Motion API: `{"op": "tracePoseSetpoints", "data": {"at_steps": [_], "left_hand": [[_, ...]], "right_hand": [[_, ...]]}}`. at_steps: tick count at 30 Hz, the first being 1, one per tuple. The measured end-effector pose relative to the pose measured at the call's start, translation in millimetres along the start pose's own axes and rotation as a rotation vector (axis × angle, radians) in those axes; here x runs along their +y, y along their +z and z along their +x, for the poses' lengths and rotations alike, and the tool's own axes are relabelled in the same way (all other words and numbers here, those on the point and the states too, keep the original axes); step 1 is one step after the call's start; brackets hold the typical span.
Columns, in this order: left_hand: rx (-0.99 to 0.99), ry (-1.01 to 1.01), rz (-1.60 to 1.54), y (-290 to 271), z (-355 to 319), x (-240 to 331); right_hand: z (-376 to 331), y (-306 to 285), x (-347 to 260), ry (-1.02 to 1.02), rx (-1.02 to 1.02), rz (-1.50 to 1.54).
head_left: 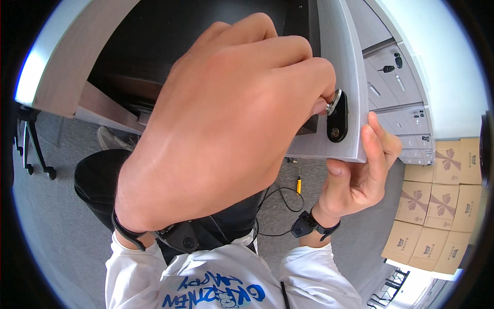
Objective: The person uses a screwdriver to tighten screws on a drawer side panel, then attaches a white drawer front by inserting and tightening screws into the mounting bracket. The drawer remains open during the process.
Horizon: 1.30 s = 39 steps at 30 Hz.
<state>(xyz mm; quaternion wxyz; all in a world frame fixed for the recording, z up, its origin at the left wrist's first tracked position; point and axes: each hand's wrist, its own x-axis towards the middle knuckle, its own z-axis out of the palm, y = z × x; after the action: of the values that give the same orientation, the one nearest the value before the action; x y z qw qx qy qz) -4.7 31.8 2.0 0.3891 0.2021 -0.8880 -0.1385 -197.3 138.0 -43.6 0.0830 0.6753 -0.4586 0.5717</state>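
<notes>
My left hand [242,108] reaches across, big and close, to the inner face of a grey wood-grain drawer front [355,123]. Its fingertips pinch a small round silver metal piece [335,101] at the upper end of a black oblong lock plate [337,123]. A screw head sits at the lower end of that plate. The back of the hand hides most fingers and part of the dark drawer inside. My right hand [363,177] is closed around the drawer front's near lower corner, thumb on one side and fingers on the outer face.
Grey cabinets with keys in their locks [395,64] run along the right. Cardboard boxes [432,206] are stacked beyond my right hand. On the carpet lie a yellow-handled tool [299,186] and a looped black cable [282,206]. A chair base [36,147] stands at left.
</notes>
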Motion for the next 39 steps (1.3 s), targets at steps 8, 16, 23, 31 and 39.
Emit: {"op": "tracePoseSetpoints", "data": {"at_steps": [8,16,23,31,39], "left_hand": [[-0.081,-0.087,-0.117,-5.0,4.5,4.9],[0.042,-0.027,-0.179,3.7,7.3,6.2],[-0.134,-0.085,-0.040,-4.2,5.5,8.4],[-0.002,-0.015,-0.183,7.0,7.0,1.3],[0.071,-0.004,-0.041,4.6,1.8,11.9]], "right_hand": [[1.8,2.7,-3.3,0.012,-0.007,0.072],[0.4,8.4,-6.6,0.055,0.035,0.131],[-3.0,2.9,-8.8,0.054,-0.034,0.006],[-2.0,6.4,-0.2,-0.009,0.025,0.023],[-8.8,8.3,-2.3,0.073,0.072,0.066]]}}
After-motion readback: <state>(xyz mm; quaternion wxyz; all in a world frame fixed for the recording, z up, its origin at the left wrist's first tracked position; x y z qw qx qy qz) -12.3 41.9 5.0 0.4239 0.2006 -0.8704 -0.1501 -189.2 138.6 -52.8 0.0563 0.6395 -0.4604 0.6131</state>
